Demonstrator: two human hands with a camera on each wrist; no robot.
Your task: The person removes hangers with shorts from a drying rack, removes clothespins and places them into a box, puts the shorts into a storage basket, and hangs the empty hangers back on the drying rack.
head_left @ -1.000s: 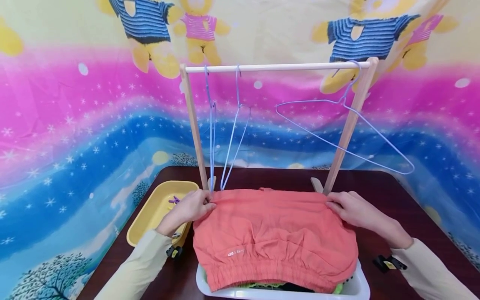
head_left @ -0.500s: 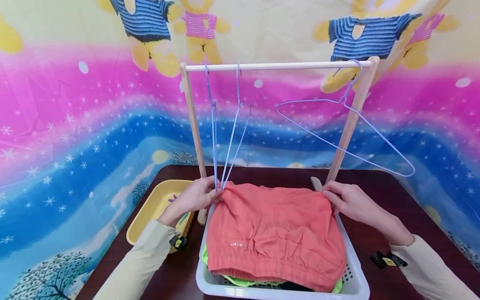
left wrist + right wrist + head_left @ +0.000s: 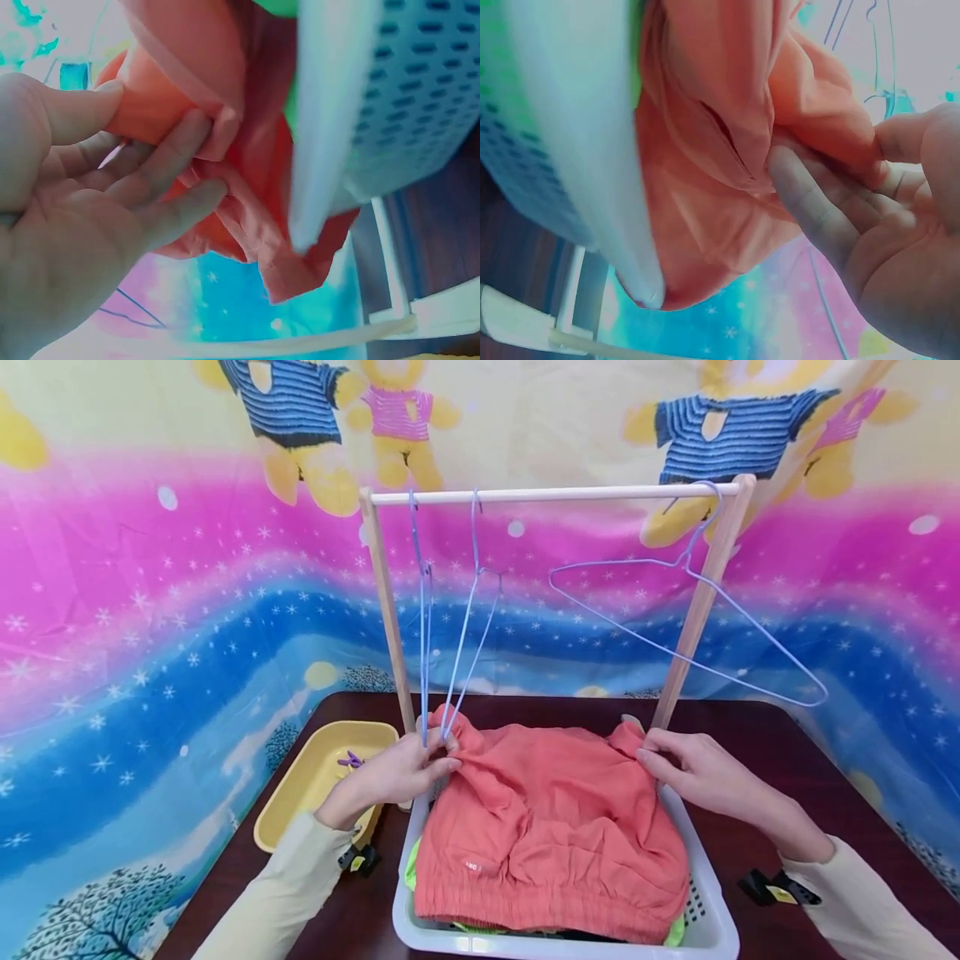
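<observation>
Coral shorts lie over the white basket, their gathered elastic waistband on the near side. At the far left corner my left hand pinches the fabric between thumb and fingers. The left wrist view shows the cloth of the shorts folded over those fingertips. On the far right side, my right hand pinches the other edge, its thumb on top. In the right wrist view its fingers lie under the folds. Bright green cloth shows beneath the shorts at the basket's side.
Behind the basket stands a wooden rack with a white rail. Two thin hangers hang at its left, close over my left hand, and one hanger at its right. A yellow tray with purple clips sits left.
Both hands have moved inward, and the far edge of the shorts is bunched rather than stretched straight. The far corners now fold up past the fingers. The hangers stay on the rail.
</observation>
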